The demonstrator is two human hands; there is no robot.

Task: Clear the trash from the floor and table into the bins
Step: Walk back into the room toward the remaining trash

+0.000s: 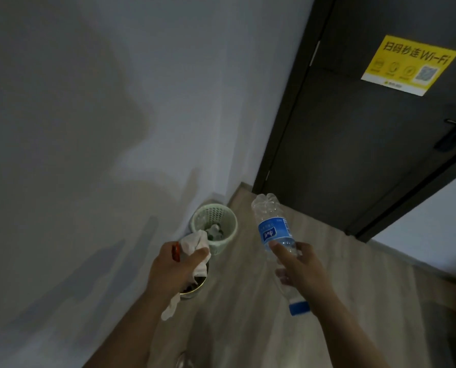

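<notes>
Green perforated bin (228, 241) stands at the floor (248, 301) edge against the wall (115, 102), holding clear plastic trash. Nearer, a metal bin (195, 289) sits partly behind left hand (175, 269); contents dark, unreadable. That hand is clamped on white tissue (195, 244) and a red scrap (175, 251). Over the floor, right hand (303, 272) grips bottle (265, 205), blue cap (299, 308) toward the person; blue label (273, 231) illegible. Yellow sticker (410, 65) on door (354, 155) reads "扫码秒连Wi-Fi".
</notes>
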